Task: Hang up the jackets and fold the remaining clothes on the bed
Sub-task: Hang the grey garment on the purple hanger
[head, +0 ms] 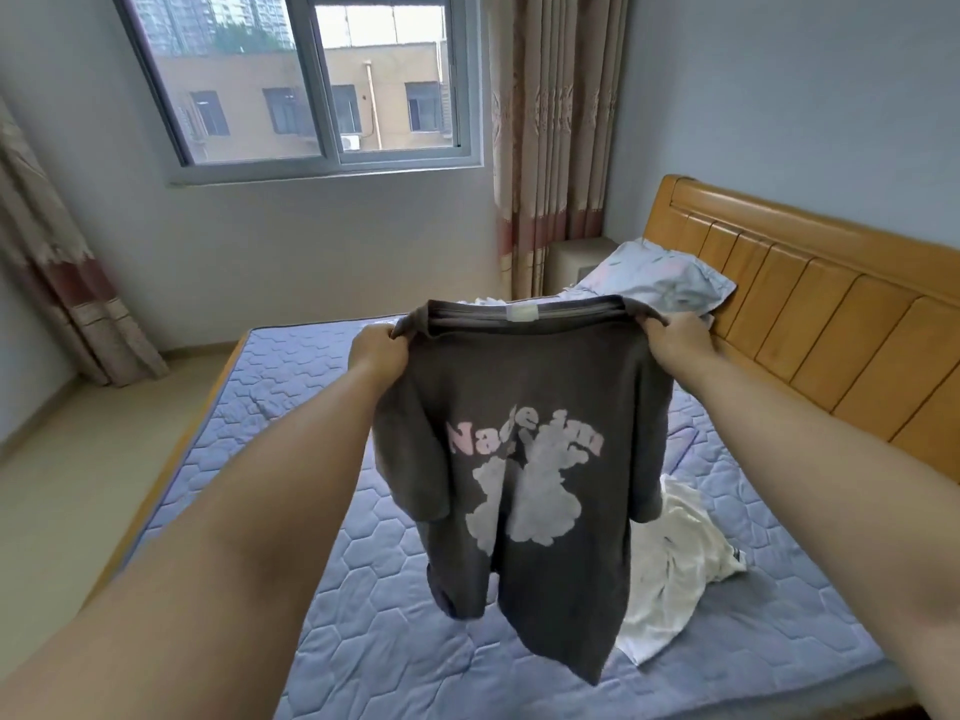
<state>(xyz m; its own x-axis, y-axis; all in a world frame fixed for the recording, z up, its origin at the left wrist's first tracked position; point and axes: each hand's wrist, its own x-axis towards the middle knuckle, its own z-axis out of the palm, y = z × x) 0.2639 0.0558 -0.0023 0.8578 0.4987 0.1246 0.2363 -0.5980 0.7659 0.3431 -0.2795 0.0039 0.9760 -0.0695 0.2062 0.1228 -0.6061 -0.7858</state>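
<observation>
A dark grey T-shirt [524, 387] with pink lettering and a pale print hangs in the air above the bed, its printed side facing me. My left hand [376, 350] grips its left shoulder and my right hand [675, 343] grips its right shoulder, so the collar is stretched between them. The hem dangles just above the blue quilted mattress [291, 428]. A crumpled white garment [675, 563] lies on the mattress behind and to the right of the shirt, partly hidden by it.
A pillow [660, 275] and some white fabric lie at the head of the bed by the wooden headboard [810, 324]. A window [311, 80] and curtains [556, 122] fill the far wall. Floor [78, 459] runs along the bed's left side.
</observation>
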